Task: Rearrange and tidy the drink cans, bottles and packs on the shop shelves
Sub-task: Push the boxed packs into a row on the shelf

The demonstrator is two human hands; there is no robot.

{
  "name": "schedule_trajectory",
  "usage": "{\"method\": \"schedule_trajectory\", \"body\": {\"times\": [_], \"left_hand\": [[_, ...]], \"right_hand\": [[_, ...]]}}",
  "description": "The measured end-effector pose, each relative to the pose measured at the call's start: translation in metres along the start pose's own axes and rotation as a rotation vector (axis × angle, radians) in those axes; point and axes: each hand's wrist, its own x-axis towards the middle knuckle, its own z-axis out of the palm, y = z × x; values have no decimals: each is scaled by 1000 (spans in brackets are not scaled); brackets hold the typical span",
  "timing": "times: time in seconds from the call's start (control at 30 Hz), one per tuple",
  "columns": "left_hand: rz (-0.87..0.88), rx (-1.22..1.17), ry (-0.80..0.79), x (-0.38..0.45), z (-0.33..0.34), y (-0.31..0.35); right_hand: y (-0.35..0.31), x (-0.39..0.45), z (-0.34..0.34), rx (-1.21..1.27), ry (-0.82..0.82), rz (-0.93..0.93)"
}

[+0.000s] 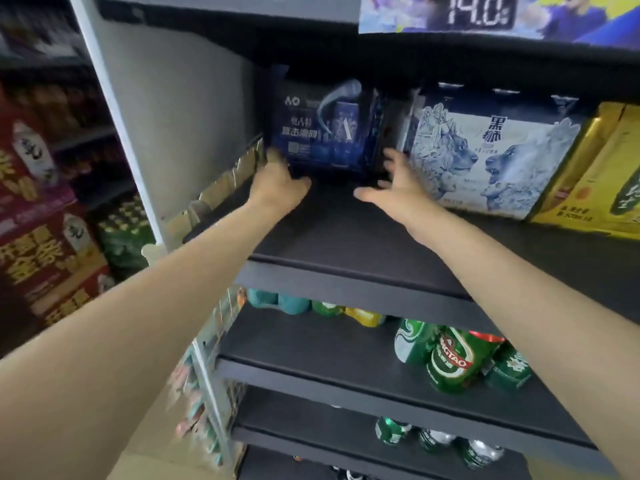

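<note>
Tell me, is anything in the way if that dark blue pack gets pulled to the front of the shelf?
Nothing visible: the shelf in front of the dark blue pack is bare, crossed only by the left hand and right hand reaching for it.

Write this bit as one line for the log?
shelf: top | left hand: touching dark blue pack | right hand: open beside pack | white lion pack: right neighbour

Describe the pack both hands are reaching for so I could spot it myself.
On the dark upper shelf, far left, stands a dark navy-blue printed drink pack. The left hand touches its lower left corner. Its neighbours are a white-and-blue lion-printed pack and a yellow one.
</note>
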Motion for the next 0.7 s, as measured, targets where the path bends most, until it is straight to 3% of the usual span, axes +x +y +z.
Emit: {"method": "schedule_trajectory", "body": {"times": [0.13, 0.27, 0.37, 0.7], "left_hand": [[-144, -139, -43, 46, -1, -17], [-99, -220, -89, 59, 10, -26], [-39, -134, -48, 56, 13, -32], [52, -42, -143, 62, 20, -38]], "right_hand": [[-3, 51, 36, 137, 225, 73], [10, 66, 62, 135, 283, 101], [15, 67, 64, 139, 328, 97], [19, 68, 61, 120, 474, 129]]}}
